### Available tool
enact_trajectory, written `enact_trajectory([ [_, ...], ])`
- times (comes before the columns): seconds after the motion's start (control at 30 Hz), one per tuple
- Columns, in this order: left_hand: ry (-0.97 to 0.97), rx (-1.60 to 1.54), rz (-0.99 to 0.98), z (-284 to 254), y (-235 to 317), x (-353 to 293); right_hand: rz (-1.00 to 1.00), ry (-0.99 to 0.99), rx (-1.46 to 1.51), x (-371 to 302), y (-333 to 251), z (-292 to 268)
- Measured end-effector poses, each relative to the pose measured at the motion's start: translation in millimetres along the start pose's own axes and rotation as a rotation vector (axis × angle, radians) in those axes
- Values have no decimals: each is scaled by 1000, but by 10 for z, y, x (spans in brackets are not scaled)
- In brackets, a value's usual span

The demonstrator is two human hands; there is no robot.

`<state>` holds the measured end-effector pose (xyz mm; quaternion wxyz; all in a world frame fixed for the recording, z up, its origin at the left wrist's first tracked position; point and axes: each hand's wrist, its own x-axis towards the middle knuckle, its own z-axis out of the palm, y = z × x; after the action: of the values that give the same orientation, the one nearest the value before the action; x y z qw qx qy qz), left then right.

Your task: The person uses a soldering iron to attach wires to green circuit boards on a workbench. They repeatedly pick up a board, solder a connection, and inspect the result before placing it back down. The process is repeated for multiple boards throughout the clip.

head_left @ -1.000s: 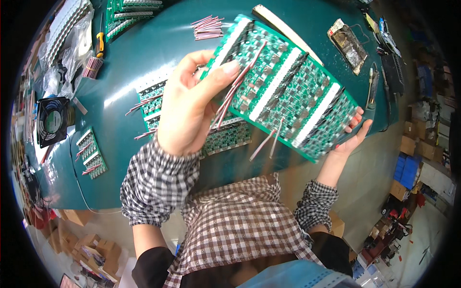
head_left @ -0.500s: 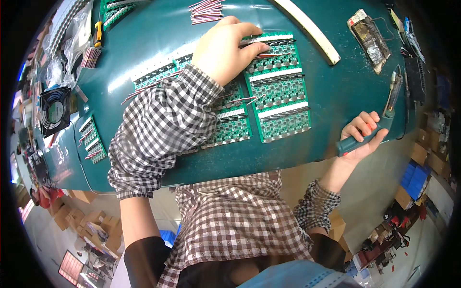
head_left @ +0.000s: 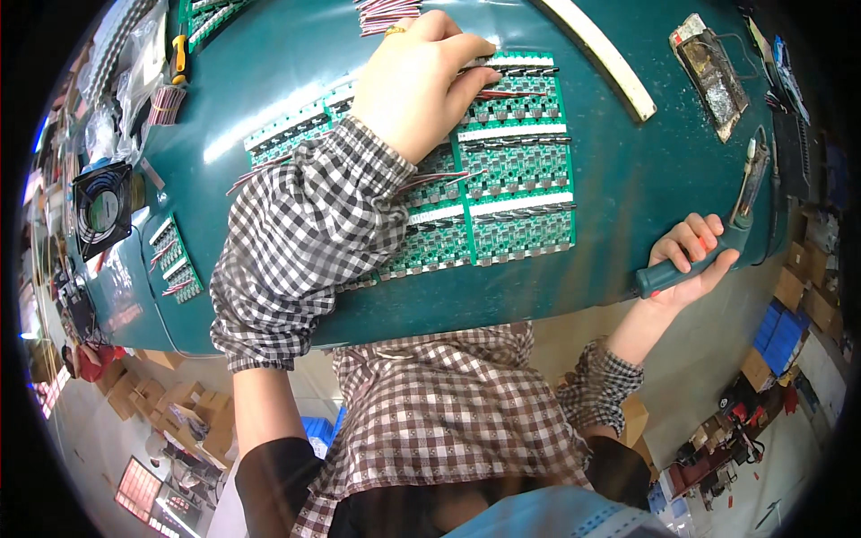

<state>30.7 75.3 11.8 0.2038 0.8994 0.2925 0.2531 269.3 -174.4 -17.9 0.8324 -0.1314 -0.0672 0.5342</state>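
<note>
Circuit board (head_left: 520, 161) now lies flat on the desk (head_left: 502, 296), down from its raised position a second ago; the gap to the neighbouring board (head_left: 435, 247), visible half a second ago, is now closed along the near part.

Left hand (head_left: 413, 85): at the upper left corner of the circuit board, thumb and forefinger bent toward each other with tips close; cannot tell whether they pinch the edge, a wire, or only rest there. Yellow ring (head_left: 395, 31) on one finger.

Right hand (head_left: 689, 244): fingers wrapped around the teal handle of a soldering iron (head_left: 665, 276), near the desk's front edge, well apart from the boards; metal shaft points away from the person.

Circuit board: green, with white strips across it, dark parts in rows. Red and black wires (head_left: 520, 94) lie across its upper part, beginning beside the thumb. Neighbouring board sits directly to its left, partly under the checked sleeve (head_left: 305, 233).

Farther out, beyond the left hand: pile of pink-and-white wires (head_left: 386, 13). Far right: pale curved strip (head_left: 610, 58), then a scorched tray (head_left: 711, 76).

Left side of the desk: small board (head_left: 175, 260) with wires attached, black fan (head_left: 103, 211), bundled wires (head_left: 166, 105), yellow-handled screwdriver (head_left: 179, 58), clear plastic bags (head_left: 112, 130).
</note>
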Motion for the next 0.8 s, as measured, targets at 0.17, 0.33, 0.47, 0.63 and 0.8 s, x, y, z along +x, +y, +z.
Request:
enact_trajectory([
  [0.17,-7,11,61,124,-75,-11,6,-5,3,1,0,7],
  [0.33,-35,-46,-39,17,-12,-6,9,-9,3,12,4,14],
  [0.47,-53,-15,16,-8,-57,16,12,-9,3,13,2,13],
  [0.63,-59,35,-13,-31,22,7,14,-6,-18,5,-14,9],
  [0.8,107,2,26,-149,114,-227,43,223,-415,-174,-30,242],
])
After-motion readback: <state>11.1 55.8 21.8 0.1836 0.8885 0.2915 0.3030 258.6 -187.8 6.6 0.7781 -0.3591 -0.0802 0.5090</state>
